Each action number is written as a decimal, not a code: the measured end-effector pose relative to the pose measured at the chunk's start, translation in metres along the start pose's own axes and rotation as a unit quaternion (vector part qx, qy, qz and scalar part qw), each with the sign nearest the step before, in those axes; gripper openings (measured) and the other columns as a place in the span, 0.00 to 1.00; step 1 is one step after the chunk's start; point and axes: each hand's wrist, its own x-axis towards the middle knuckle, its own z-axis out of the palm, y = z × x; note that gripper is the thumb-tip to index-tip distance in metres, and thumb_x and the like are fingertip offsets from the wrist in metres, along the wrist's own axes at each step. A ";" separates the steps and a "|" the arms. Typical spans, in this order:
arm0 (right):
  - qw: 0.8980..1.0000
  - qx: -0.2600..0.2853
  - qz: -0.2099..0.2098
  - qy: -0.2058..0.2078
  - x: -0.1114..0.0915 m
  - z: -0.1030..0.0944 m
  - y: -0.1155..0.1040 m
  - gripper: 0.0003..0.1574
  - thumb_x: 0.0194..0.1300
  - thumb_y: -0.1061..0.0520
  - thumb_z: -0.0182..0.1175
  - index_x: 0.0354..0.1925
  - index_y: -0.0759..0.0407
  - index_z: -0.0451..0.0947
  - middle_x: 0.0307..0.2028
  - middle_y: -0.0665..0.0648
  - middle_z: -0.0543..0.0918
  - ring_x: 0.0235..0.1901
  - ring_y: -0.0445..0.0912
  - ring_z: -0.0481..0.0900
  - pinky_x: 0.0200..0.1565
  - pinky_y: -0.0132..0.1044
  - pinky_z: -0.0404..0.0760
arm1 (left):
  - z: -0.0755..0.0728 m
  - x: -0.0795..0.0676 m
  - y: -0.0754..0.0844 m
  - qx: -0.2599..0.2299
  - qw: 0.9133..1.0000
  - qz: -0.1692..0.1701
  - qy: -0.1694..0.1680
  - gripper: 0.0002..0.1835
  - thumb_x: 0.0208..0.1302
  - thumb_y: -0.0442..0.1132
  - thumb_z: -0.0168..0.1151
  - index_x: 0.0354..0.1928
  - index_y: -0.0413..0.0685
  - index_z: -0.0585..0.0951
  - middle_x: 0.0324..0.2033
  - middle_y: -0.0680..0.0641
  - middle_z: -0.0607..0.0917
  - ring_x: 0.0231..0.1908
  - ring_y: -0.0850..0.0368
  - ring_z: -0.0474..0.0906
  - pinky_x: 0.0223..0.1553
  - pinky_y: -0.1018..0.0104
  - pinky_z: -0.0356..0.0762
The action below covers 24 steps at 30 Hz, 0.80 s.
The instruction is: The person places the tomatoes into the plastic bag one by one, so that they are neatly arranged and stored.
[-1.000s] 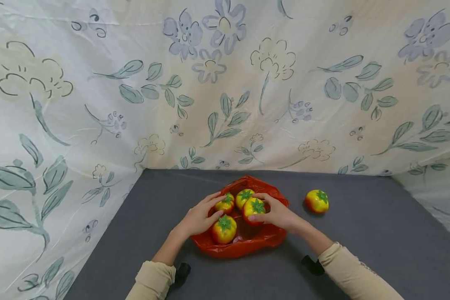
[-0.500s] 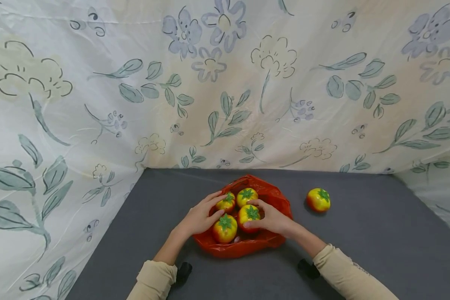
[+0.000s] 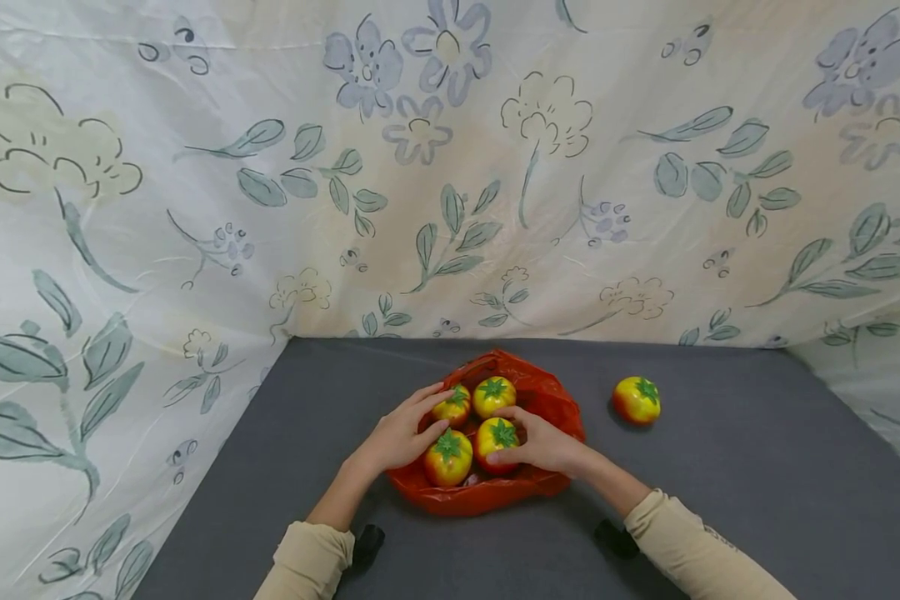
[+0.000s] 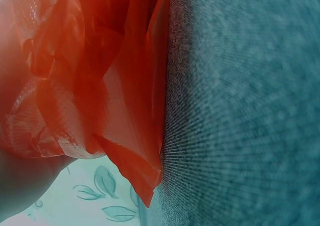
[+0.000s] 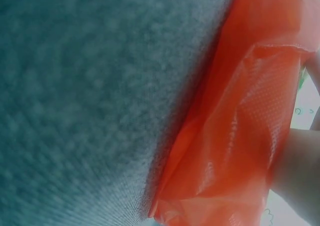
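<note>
A red plastic bag [image 3: 480, 497] lies spread on the table with its mouth wide, holding several yellow-and-red tomatoes with green star-shaped tops. My right hand [image 3: 543, 442] grips the front-right tomato [image 3: 497, 444], thumb at its front and fingers behind. My left hand [image 3: 401, 433] reaches over the bag's left rim with fingers extended, touching the back-left tomato [image 3: 453, 407]. Its thumb lies above the front-left tomato [image 3: 448, 460]. Another tomato [image 3: 492, 397] sits at the back of the bag. In both wrist views the bag's side [image 4: 125, 86] hides most of the hand.
One more tomato [image 3: 636, 400] lies on the dark grey table [image 3: 720, 483] to the right of the bag. A floral cloth [image 3: 495, 250] hangs behind the table and along both sides. A small whitish piece [image 3: 471, 480] shows inside the bag near its front.
My right hand has moved the tomato it grips left and down into the bag, beside the front-left one. The left hand has stayed at the bag's left rim.
</note>
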 end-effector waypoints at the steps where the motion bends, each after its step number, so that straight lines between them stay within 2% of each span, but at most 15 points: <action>1: 1.000 -0.002 -0.001 0.000 0.000 0.000 0.000 0.45 0.57 0.47 0.69 0.65 0.64 0.61 0.54 0.59 0.73 0.50 0.51 0.72 0.51 0.47 0.74 | 0.000 0.000 0.000 0.000 1.000 0.001 0.001 0.27 0.68 0.45 0.57 0.68 0.55 0.69 0.68 0.48 0.63 0.66 0.45 0.61 0.55 0.32 0.60; 11: 1.000 0.016 -0.003 0.003 -0.004 -0.006 0.001 0.45 0.60 0.48 0.67 0.67 0.63 0.59 0.58 0.63 0.70 0.55 0.56 0.70 0.55 0.51 0.71 | 0.002 -0.001 0.000 -0.001 1.000 0.007 0.004 0.26 0.68 0.45 0.57 0.67 0.55 0.69 0.68 0.48 0.63 0.66 0.45 0.61 0.56 0.33 0.61; 16: 0.999 0.027 0.018 0.018 -0.007 -0.014 -0.001 0.42 0.61 0.44 0.65 0.66 0.61 0.62 0.58 0.63 0.69 0.56 0.57 0.71 0.54 0.51 0.72 | 0.002 -0.002 0.000 0.000 1.000 0.005 0.002 0.26 0.68 0.46 0.57 0.68 0.55 0.69 0.69 0.49 0.63 0.66 0.46 0.60 0.56 0.33 0.60; 21: 0.997 0.071 0.023 0.033 -0.009 -0.024 -0.002 0.41 0.64 0.45 0.62 0.66 0.62 0.61 0.59 0.66 0.68 0.53 0.55 0.74 0.51 0.48 0.75 | 0.002 -0.003 0.000 0.001 1.000 0.007 0.005 0.26 0.68 0.46 0.57 0.68 0.55 0.69 0.68 0.49 0.63 0.66 0.46 0.60 0.55 0.32 0.60; 24: 0.993 0.105 0.021 0.044 -0.011 -0.031 -0.003 0.41 0.64 0.46 0.62 0.67 0.64 0.59 0.59 0.68 0.68 0.54 0.57 0.73 0.49 0.47 0.77 | 0.003 -0.004 0.000 0.004 1.000 0.008 0.005 0.26 0.68 0.47 0.56 0.68 0.55 0.69 0.68 0.48 0.63 0.66 0.46 0.61 0.55 0.32 0.60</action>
